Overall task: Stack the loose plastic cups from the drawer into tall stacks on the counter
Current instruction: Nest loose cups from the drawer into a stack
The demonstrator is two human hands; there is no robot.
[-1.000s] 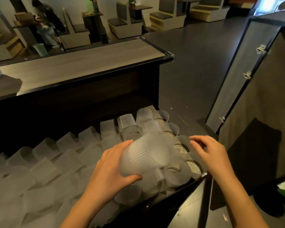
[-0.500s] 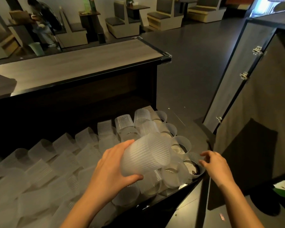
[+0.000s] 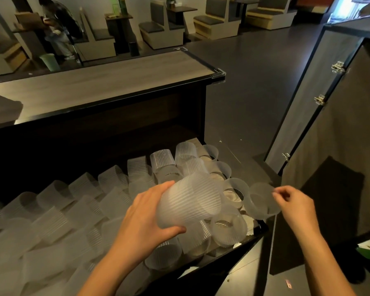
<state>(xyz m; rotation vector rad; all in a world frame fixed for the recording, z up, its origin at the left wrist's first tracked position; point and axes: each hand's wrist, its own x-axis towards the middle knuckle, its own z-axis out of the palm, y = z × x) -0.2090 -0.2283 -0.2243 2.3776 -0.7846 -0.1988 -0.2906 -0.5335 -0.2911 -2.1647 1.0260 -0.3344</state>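
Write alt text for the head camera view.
A person's left hand holds a ribbed, frosted plastic cup on its side above an open drawer full of loose cups, while the right hand lifts a second cup by its rim. A wooden counter runs behind.

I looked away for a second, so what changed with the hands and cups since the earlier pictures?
The right hand, empty a second ago, dipped to the drawer's right end and has pinched a loose cup by its rim, lifting it. The left hand holds the same ribbed cup as before; the drawer stays open.
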